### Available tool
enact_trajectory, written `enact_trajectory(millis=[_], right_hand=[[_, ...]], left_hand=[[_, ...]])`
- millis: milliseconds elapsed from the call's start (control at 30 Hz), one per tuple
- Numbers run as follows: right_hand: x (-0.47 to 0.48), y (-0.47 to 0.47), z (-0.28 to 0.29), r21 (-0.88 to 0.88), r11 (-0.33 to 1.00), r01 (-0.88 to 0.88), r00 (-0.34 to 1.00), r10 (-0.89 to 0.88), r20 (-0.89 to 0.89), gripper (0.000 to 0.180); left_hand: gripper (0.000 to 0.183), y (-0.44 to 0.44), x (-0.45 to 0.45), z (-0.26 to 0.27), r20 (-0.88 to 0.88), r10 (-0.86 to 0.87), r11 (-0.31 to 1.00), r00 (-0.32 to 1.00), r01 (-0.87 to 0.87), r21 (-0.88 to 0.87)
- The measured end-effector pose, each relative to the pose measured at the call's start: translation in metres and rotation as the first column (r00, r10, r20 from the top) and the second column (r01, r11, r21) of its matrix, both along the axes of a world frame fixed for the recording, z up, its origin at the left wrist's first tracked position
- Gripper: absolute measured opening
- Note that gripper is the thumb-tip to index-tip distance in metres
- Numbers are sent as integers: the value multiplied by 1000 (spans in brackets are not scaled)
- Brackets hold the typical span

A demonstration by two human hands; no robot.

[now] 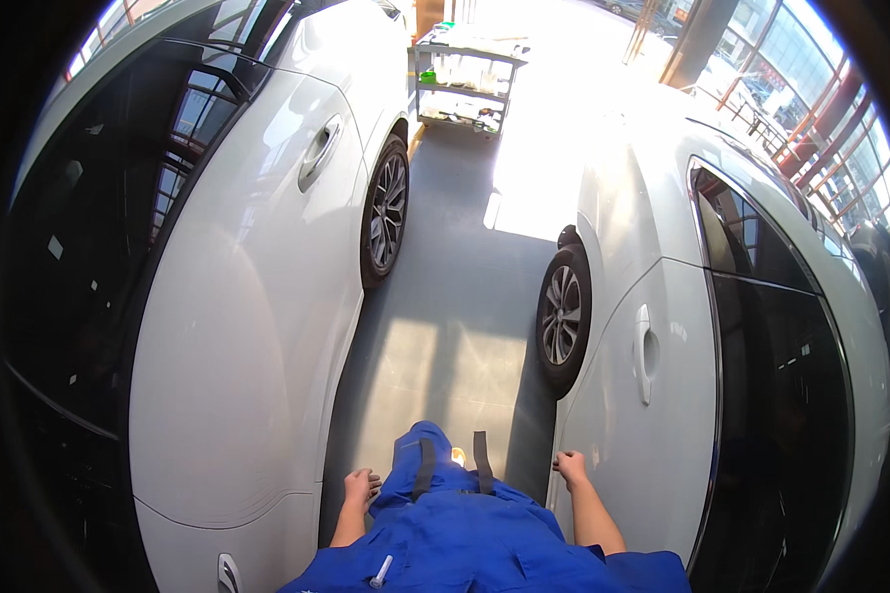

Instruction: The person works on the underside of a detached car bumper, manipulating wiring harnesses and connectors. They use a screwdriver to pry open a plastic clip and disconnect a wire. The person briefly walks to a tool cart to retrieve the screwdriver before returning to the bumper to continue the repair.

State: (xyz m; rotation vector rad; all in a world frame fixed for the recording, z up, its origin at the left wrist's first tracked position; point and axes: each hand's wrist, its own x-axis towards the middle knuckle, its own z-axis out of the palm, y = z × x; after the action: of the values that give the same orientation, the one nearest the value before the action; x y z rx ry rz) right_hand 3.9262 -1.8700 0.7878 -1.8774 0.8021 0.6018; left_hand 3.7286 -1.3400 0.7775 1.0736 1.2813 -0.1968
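Observation:
My left hand [361, 485] hangs at my side with loosely curled fingers, near the white car on the left [222, 333], and nothing shows in it. On the other side, my right hand [569, 465] is loosely closed beside the rear door of the white car on the right [638, 445]; no object is visible in it. Between the hands are my blue work clothes [460, 541] with two dark straps hanging down in front. A light pen-like object [380, 572] is clipped at the chest.
A grey floor lane [460, 282] runs between the cars. The left car's wheel [387, 211] and the right car's wheel [564, 319] border it. A three-shelf cart [463, 89] with assorted items stands at the far end. Door handles [319, 152] protrude along both sides.

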Motion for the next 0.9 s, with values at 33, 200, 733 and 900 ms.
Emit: enact_trajectory(millis=[33,200,733,900], right_hand=[[65,15,21,24,998,-66,993,64,98,36],[316,72,87,241,962,-125,988,98,121,47],[558,182,-30,-141,925,-354,918,315,-241,53],[758,200,-41,-177,953,-247,962,219,-166,39]], left_hand=[[31,6,28,-2,19,36,999,999,-36,16],[31,29,142,-31,-136,232,971,963,-222,86],[33,225,857,36,-94,-166,957,982,183,225],[35,236,1067,73,-19,12,984,1000,-9,177]])
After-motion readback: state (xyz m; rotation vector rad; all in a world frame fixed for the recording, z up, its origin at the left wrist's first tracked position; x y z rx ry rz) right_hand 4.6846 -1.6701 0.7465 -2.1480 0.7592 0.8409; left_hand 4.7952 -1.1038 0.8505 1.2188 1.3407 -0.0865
